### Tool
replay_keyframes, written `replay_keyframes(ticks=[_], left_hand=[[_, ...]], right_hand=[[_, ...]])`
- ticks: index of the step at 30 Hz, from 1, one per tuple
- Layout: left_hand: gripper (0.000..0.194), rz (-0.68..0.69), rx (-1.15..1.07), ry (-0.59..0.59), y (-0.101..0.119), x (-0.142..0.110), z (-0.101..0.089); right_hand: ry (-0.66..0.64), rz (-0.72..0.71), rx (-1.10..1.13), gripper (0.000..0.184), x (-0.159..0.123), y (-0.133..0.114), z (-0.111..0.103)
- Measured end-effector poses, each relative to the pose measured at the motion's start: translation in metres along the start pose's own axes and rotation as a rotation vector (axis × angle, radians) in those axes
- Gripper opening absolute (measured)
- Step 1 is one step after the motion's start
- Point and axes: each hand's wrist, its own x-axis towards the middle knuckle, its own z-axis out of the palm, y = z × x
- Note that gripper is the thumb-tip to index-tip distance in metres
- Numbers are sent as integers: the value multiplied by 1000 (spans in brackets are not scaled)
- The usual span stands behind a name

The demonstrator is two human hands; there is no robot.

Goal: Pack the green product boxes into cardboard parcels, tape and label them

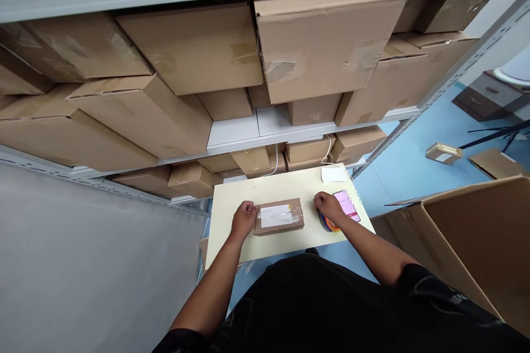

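A small brown cardboard box lies flat on a pale table, a white label and clear tape across its top. My left hand is at the box's left end, fingers curled in a pinch; whether it grips anything there cannot be seen. To the right of the box, my right hand is closed just over an orange and blue tape dispenser. The hand partly covers the dispenser, and what the fingers hold is hidden. Beside this hand lies a phone with a pink screen.
Metal shelves packed with cardboard boxes rise behind the table. A white pad and a cable lie at its back right corner. A large open carton stands at right, and a grey wall is at left.
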Motion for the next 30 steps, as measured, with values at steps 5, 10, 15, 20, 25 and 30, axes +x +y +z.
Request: replay_keyframes(ticks=[5, 10, 15, 20, 25, 30], left_hand=[[22, -149, -2, 65, -24, -26, 3], [25, -180, -28, 144, -31, -47, -7], [27, -198, -76, 239, -26, -56, -15], [29, -178, -62, 308, -11, -64, -18], [30, -157, -58, 318, 4, -67, -16], [31, -130, -52, 289, 12, -64, -10]], right_hand=[[-20, 33, -231, 20, 40, 29, -26], [2, -16, -624, 39, 80, 54, -56], [-12, -85, -895, 50, 119, 73, -71], [-95, -89, -1049, 49, 142, 92, -68], [-133, -189, -1128, 38, 153, 108, -67], [-160, -312, -1160, 34, 156, 114, -73]])
